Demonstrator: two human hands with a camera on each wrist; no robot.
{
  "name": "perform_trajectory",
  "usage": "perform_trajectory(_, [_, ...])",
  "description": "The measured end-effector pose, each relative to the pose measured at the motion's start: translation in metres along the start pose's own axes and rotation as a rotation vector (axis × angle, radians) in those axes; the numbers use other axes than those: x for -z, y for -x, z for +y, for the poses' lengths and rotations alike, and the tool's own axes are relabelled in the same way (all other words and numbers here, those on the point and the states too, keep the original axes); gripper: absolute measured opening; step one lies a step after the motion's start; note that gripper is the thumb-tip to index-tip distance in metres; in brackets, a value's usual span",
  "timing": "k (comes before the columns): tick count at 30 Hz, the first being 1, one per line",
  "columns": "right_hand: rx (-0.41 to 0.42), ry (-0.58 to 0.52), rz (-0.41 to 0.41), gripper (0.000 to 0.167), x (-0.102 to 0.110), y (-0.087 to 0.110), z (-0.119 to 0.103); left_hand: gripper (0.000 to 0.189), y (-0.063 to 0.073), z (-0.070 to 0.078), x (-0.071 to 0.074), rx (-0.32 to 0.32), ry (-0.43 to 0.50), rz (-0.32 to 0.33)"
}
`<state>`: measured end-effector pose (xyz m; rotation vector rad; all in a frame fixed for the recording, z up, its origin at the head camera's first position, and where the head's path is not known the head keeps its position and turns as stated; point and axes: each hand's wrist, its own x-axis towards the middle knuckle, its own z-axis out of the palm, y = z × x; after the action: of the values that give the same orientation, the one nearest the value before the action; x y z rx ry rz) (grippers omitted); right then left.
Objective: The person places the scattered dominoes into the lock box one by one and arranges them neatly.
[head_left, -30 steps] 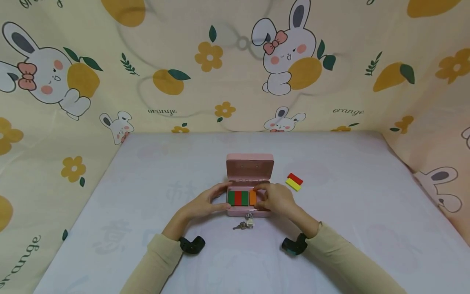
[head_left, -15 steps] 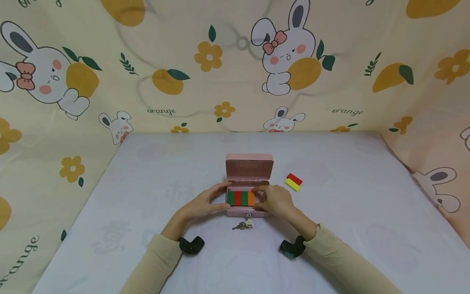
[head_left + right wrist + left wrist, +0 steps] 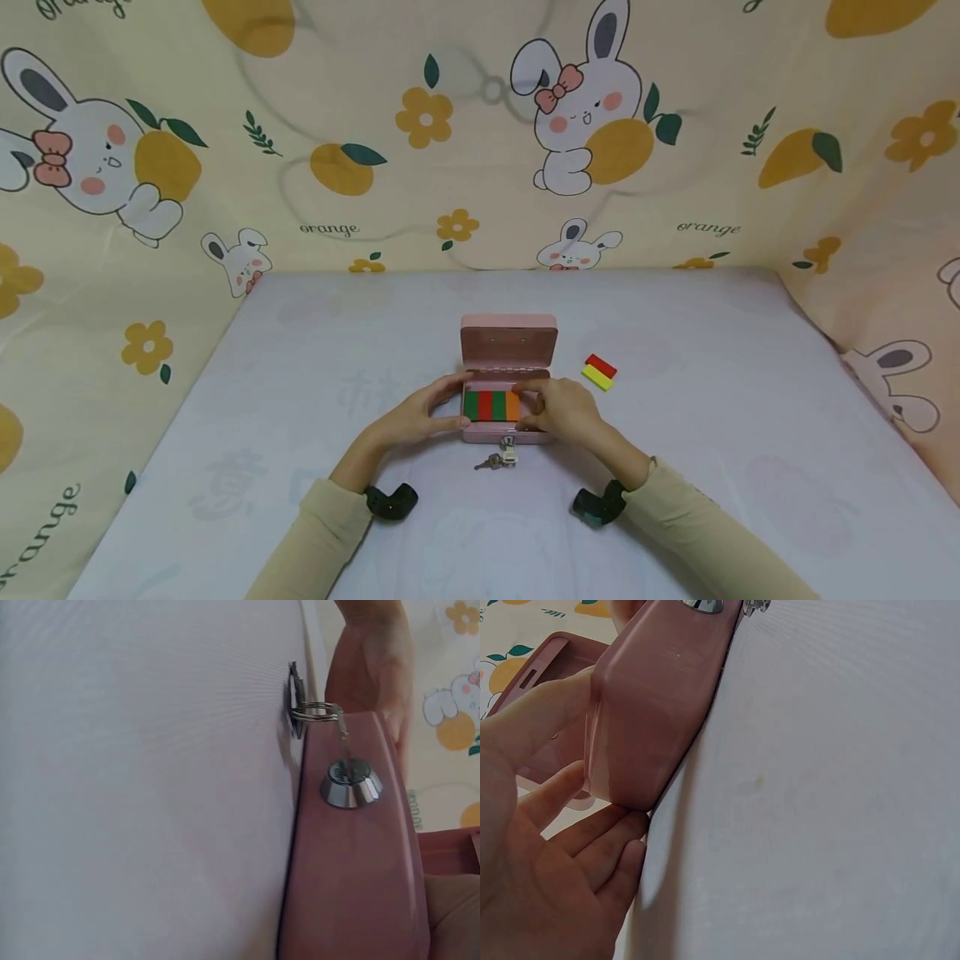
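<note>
Change: orange block (image 3: 513,407) slid leftward inside pink box (image 3: 483,436), closing its gap to green-and-red row (image 3: 485,406) | Grip: right hand (image 3: 567,408) pinched orange block; left hand (image 3: 408,417) held pink box's left end | Meaning: row seemingly closed up; yellow block (image 3: 597,378) and red block (image 3: 602,365) lay right of pink box

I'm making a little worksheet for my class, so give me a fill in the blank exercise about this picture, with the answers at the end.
1. The box is coloured ____.
2. Its lid is not shut but ____.
3. Outside the box, a yellow block lies beside a ____ block.
4. Inside the box, the orange block is right by the fingers of the ____ hand.

Missing words: pink; open; red; right.
</note>
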<state>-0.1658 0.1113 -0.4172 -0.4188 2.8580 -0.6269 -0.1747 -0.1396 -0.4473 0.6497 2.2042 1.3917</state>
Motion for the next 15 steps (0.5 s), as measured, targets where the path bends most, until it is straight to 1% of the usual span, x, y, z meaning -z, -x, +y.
perform_trajectory(5, [0.061,-0.039,-0.033,0.049,0.001,0.0,0.006,0.07,0.0,-0.001,-0.001,0.005,-0.001,0.003])
perform_trajectory(10, [0.143,-0.078,-0.054,0.048,0.004,0.002,0.013,0.07,0.0,-0.003,-0.001,0.001,-0.01,0.005])
perform_trajectory(15, [0.216,-0.139,-0.086,0.043,0.01,0.005,0.018,0.07,0.0,-0.002,-0.001,-0.002,-0.007,0.006])
